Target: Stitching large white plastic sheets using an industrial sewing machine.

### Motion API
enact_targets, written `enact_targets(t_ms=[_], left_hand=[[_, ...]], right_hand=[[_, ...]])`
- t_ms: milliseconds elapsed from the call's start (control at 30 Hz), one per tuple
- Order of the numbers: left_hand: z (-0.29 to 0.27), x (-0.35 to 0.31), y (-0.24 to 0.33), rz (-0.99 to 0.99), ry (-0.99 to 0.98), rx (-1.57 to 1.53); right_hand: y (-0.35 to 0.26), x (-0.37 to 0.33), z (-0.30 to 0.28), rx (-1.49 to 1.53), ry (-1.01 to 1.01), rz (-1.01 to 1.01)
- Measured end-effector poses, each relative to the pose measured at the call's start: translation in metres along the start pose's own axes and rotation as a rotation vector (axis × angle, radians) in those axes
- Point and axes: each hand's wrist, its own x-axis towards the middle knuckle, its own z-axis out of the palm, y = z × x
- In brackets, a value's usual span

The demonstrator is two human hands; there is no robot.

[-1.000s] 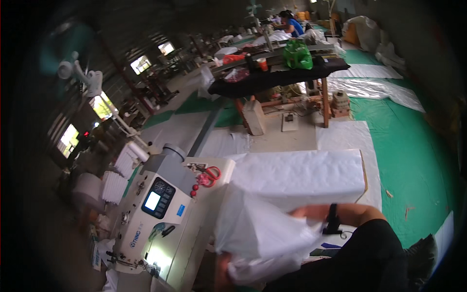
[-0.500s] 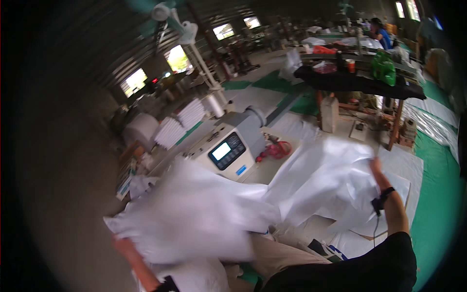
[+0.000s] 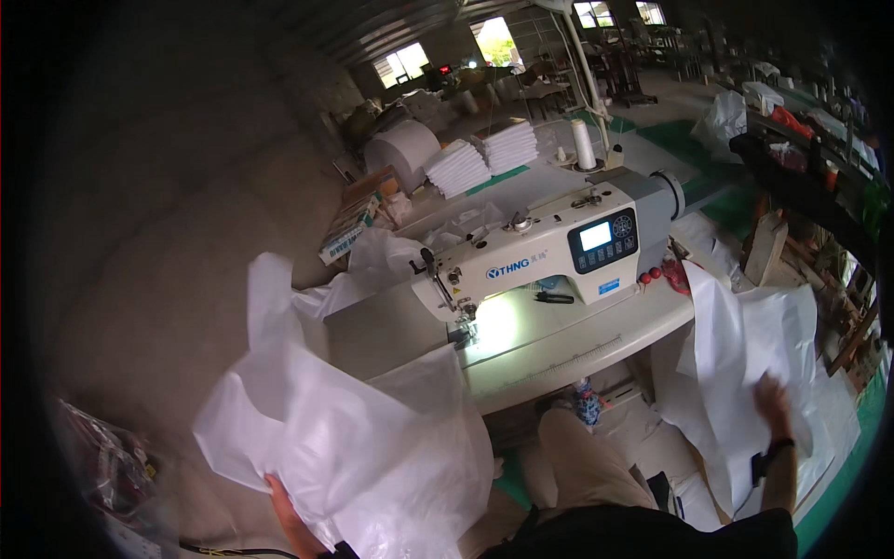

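Observation:
My left hand (image 3: 282, 503) is closed on the edge of a white plastic sheet (image 3: 345, 419), thin and slightly see-through. The sheet is bunched in front of the sewing machine's left end, and one corner stands up. At the right, my right hand (image 3: 773, 406) lies against a second white sheet (image 3: 736, 345) that drapes beside the table; blur hides whether its fingers grip it. Between the hands stands a white sewing machine (image 3: 540, 252) with a lit screen and a lamp shining at its needle. Small black thread snips (image 3: 555, 298) lie on the machine bed under the arm.
A white thread cone (image 3: 584, 146) stands behind the machine. Farther back are stacks of folded white sheets (image 3: 507, 146) and a large white roll (image 3: 402, 149). Red plastic pieces (image 3: 656, 274) lie by the machine's right end. A dark-covered table (image 3: 792, 177) is at the right.
My view has turned left, bringing the whole machine into sight. The left sheet has come down from in front of the machine. My right hand has moved lower beside the right sheet.

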Motion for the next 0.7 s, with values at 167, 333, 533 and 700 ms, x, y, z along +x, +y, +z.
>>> enact_targets(t_ms=[167,333,533,700], left_hand=[[0.004,-0.063,-0.025,-0.172,0.094,0.006],[0.010,-0.104,-0.030,-0.274,0.140,-0.025],[0.018,-0.115,-0.021,-0.217,0.205,-0.059],[-0.007,-0.126,-0.009,-0.168,0.090,-0.115]], right_hand=[[-0.043,-0.009,-0.007,0.103,-0.545,0.120],[-0.129,0.053,-0.099,0.185,-0.518,-0.556],[-0.380,-0.017,-0.313,1.597,-0.905,-1.113],[-0.503,-0.097,-0.402,1.403,-1.480,-0.766]])
